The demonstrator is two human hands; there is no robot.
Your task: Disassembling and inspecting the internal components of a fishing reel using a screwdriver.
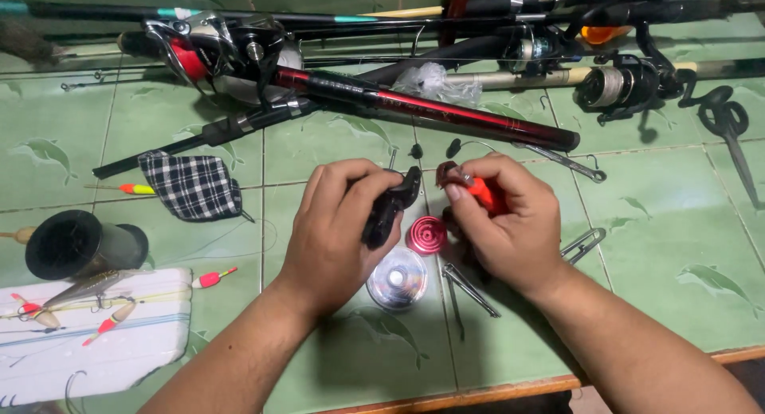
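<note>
My left hand (pixel 335 227) grips a black fishing reel body (pixel 388 211) above the green tiled table (pixel 653 255). My right hand (pixel 502 223) is closed around an orange-handled tool (pixel 484 194), its tip close to the top of the reel body. Just below and between the hands lie a red metal spool (pixel 427 235) and a clear round line spool (pixel 397 278). A small metal clipper (pixel 470 290) rests under my right wrist.
Several fishing rods with reels (pixel 414 103) lie across the far side. A checked cloth (pixel 191 185), a black cup (pixel 76 243) and a white foam board with floats (pixel 88 334) are at left. Scissors (pixel 729 131) lie at far right. The table's wooden edge (pixel 478 394) runs near me.
</note>
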